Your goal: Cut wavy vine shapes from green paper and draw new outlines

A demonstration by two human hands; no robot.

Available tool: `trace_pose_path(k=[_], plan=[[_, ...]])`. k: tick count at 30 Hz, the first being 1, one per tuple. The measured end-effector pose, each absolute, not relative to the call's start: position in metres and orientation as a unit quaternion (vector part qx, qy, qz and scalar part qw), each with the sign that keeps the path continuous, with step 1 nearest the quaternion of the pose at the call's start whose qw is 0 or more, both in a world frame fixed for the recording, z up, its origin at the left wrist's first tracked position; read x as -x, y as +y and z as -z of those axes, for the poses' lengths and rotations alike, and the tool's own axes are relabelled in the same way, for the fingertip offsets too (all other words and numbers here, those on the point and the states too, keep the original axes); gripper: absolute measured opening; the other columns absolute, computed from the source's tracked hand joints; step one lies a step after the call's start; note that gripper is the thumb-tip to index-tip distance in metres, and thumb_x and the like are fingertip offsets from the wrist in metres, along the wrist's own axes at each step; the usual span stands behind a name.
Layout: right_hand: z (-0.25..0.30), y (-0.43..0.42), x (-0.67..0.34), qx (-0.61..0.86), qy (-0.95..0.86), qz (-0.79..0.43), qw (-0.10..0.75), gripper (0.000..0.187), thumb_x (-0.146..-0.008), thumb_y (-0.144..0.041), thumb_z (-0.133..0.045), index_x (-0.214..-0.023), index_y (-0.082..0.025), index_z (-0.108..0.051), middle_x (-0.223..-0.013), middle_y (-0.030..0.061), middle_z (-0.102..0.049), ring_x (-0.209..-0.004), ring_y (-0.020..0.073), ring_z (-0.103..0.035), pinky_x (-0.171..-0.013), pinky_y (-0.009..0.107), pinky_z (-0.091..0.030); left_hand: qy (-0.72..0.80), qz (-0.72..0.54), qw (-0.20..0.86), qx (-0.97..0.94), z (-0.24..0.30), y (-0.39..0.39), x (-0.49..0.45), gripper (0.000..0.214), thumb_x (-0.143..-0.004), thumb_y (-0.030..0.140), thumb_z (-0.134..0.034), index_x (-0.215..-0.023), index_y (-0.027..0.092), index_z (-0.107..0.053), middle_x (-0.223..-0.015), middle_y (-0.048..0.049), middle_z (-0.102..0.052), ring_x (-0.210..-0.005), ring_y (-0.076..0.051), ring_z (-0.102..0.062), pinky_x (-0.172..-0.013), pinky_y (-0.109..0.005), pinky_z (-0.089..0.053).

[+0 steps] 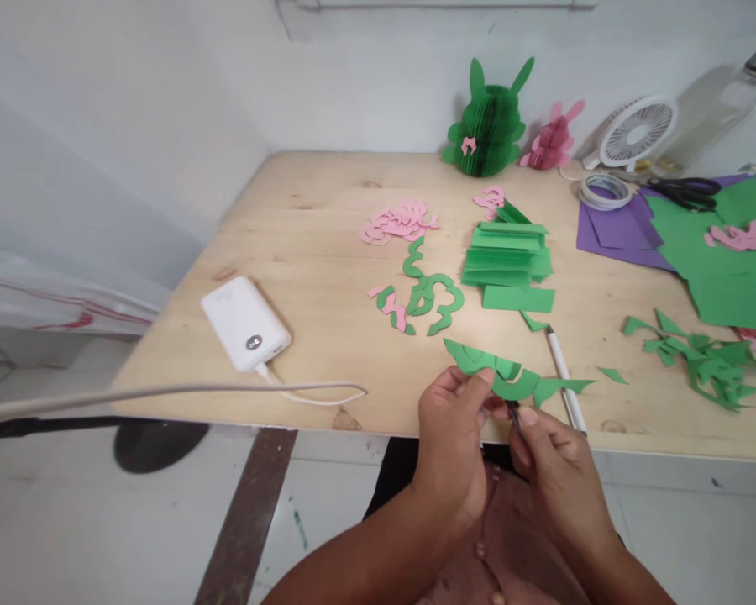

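Observation:
My left hand (pixel 454 420) pinches a piece of green paper (pixel 517 386) between thumb and fingers, just above the table's front edge. The paper has curved outlines and a partly cut strip that points right. My right hand (pixel 551 454) is closed around small dark scissors (pixel 515 413), whose blades meet the paper's lower edge; most of them is hidden by the fingers. Beyond my hands lie curved green cutouts (pixel 441 302), a heap of pink cutouts (pixel 400 223) and folded green paper strips (pixel 507 260). A white marker (pixel 564 374) lies beside my right hand.
A white power bank (pixel 243 323) with a cable sits left. Green scraps (pixel 699 361), green sheets (pixel 718 269), purple paper (pixel 617 231), black scissors (pixel 684 192) and a tape roll (pixel 605 193) lie right. Two paper rabbits, green (pixel 488 130) and pink (pixel 551 143), stand behind near a fan (pixel 636 133).

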State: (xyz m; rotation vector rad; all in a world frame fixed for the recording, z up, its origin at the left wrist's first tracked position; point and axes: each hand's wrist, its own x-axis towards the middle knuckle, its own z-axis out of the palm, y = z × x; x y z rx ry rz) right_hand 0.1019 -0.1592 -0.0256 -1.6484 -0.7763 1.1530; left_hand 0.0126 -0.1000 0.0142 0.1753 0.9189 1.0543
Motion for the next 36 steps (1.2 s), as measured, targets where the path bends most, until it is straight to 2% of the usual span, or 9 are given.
trace_pose_path(k=[3,8,19,25,36], plan=[[0.026,-0.159,-0.1022,0.674,-0.318,-0.471,0.471,0.048,-0.086,-0.053,-0.054,-0.054,-0.019,-0.046,-0.05,-0.0053,-0.032,-0.047,0.0099,-0.027,-0.045,0.024,-0.024,0.418,-0.484,0.765,-0.074,-0.015,-0.1001,-0.0131,0.011,-0.071,0.018,-0.067,-0.072,0.014,-0.057,-0.059,0.0006,-0.058,-0.053,-0.009,-0.051,-0.055,-0.022,-0.041],[0.0248,-0.1589,-0.1029,0.68,-0.323,-0.469,0.462,0.045,-0.086,-0.054,-0.053,-0.06,-0.018,-0.056,-0.049,-0.0052,-0.032,-0.047,0.0106,-0.028,-0.045,0.024,-0.024,0.419,-0.484,0.764,-0.073,-0.0152,-0.0997,-0.0131,0.012,-0.07,0.019,-0.068,-0.073,0.014,-0.058,-0.063,-0.0015,-0.063,-0.056,-0.011,-0.055,-0.056,-0.022,-0.042],[0.0267,-0.1591,-0.1031,0.672,-0.318,-0.475,0.471,0.049,-0.086,-0.054,-0.054,-0.053,-0.02,-0.042,-0.049,-0.0052,-0.032,-0.048,0.0105,-0.027,-0.046,0.025,-0.024,0.421,-0.485,0.763,-0.081,-0.0128,-0.0999,-0.0121,0.015,-0.069,0.022,-0.07,-0.073,0.014,-0.058,-0.064,-0.001,-0.062,-0.054,-0.01,-0.052,-0.054,-0.022,-0.038],[0.024,-0.1575,-0.1017,0.677,-0.324,-0.469,0.465,0.049,-0.086,-0.054,-0.054,-0.053,-0.02,-0.042,-0.049,-0.0053,-0.031,-0.047,0.0104,-0.027,-0.045,0.025,-0.023,0.427,-0.484,0.76,-0.076,-0.0116,-0.0999,-0.0135,0.013,-0.07,0.019,-0.069,-0.074,0.014,-0.057,-0.059,0.0028,-0.054,-0.052,-0.008,-0.048,-0.051,-0.02,-0.035],[0.0219,-0.1568,-0.1006,0.679,-0.313,-0.472,0.467,0.048,-0.086,-0.054,-0.053,-0.054,-0.021,-0.04,-0.049,-0.0052,-0.034,-0.047,0.0105,-0.029,-0.045,0.025,-0.024,0.418,-0.488,0.763,-0.065,-0.0158,-0.0996,-0.0144,0.012,-0.068,0.02,-0.07,-0.073,0.014,-0.06,-0.063,0.0002,-0.06,-0.055,-0.009,-0.051,-0.055,-0.022,-0.039]])
